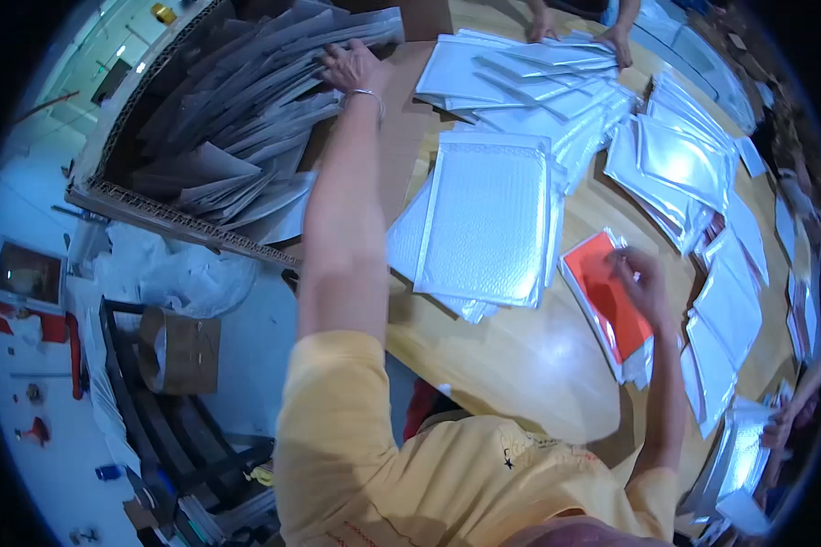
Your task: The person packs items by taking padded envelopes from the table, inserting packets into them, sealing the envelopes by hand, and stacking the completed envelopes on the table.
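Note:
My left hand [354, 67] reaches into a large cardboard box [155, 211], its fingers spread over the edges of packed grey-white padded envelopes [255, 118]. A thin bracelet is on that wrist. My right hand [643, 287] is just over a bright orange-red sheet [604, 292], which lies on a small stack of silvery envelopes [628, 369]. Its fingers are curled together; whatever they may hold is hidden. Between my arms lies a pile of white bubble mailers [488, 214] on the wooden table [520, 365].
Across the table another person's hands [618, 44] touch a fanned heap of mailers [547, 77]. More mailer stacks [684, 164] run down the right side, where another hand [775, 428] holds some. At left are a brown carton [181, 351] and plastic wrap [169, 273] below table level.

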A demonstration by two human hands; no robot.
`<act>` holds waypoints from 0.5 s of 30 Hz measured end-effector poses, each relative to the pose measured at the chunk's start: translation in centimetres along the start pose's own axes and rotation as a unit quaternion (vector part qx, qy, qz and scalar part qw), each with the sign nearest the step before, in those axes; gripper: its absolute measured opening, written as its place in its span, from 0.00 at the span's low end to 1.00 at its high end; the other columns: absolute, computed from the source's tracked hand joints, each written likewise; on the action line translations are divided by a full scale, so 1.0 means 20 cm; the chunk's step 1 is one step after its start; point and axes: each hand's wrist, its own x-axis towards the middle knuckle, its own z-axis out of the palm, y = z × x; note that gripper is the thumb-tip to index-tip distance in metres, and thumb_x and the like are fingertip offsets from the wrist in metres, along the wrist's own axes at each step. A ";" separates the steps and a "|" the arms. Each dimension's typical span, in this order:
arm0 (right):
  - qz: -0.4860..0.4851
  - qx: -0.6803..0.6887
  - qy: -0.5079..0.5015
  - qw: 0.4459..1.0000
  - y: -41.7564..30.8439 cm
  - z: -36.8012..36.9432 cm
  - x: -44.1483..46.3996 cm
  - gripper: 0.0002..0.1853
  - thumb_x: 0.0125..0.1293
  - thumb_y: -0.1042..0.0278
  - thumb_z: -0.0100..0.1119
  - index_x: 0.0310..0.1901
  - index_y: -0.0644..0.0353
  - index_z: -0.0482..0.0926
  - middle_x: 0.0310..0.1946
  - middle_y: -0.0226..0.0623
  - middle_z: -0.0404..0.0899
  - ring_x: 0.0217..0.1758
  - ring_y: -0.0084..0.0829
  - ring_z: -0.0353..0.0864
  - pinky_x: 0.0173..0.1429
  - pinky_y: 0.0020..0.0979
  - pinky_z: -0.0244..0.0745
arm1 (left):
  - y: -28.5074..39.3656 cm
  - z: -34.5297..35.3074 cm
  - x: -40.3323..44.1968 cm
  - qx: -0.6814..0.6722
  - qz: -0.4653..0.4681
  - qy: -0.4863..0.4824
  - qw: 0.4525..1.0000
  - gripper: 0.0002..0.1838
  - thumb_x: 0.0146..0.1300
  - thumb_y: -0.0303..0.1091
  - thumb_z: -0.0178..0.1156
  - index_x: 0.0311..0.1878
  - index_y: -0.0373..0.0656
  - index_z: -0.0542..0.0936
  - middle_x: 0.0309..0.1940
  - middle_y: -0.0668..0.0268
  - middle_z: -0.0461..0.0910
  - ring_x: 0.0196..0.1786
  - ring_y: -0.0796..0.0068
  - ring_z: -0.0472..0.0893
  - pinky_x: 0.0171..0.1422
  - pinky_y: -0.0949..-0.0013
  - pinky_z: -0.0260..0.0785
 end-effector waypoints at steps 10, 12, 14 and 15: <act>-0.037 0.099 0.052 0.993 0.10 0.13 -0.03 0.04 0.59 0.83 0.52 0.34 0.66 0.77 0.30 0.36 0.77 0.30 0.27 0.71 0.36 0.24 0.66 | -0.81 0.37 0.16 0.463 -0.056 -0.114 0.877 0.33 0.63 0.51 0.49 0.71 0.57 0.57 0.70 0.51 0.54 0.68 0.42 0.58 0.62 0.28 0.47; -0.026 0.113 0.043 0.992 0.07 0.12 -0.02 0.04 0.59 0.82 0.52 0.34 0.66 0.77 0.31 0.36 0.77 0.31 0.28 0.71 0.38 0.25 0.66 | -0.92 0.47 0.22 0.479 -0.046 -0.084 0.872 0.25 0.68 0.43 0.44 0.69 0.60 0.60 0.70 0.52 0.56 0.67 0.44 0.61 0.60 0.21 0.44; -0.016 0.127 0.038 0.991 0.07 0.11 -0.01 0.04 0.60 0.81 0.52 0.34 0.65 0.78 0.31 0.36 0.77 0.33 0.28 0.72 0.39 0.25 0.66 | -0.92 0.45 0.23 0.445 -0.050 -0.101 0.888 0.20 0.68 0.41 0.46 0.62 0.56 0.70 0.61 0.51 0.68 0.58 0.45 0.71 0.56 0.22 0.53; -0.009 0.130 0.049 0.990 0.08 0.11 -0.01 0.04 0.60 0.81 0.52 0.34 0.65 0.78 0.31 0.36 0.77 0.33 0.28 0.72 0.39 0.25 0.66 | -0.91 0.44 0.23 0.434 -0.046 -0.107 0.893 0.19 0.67 0.40 0.46 0.60 0.54 0.73 0.58 0.51 0.72 0.55 0.45 0.75 0.54 0.23 0.56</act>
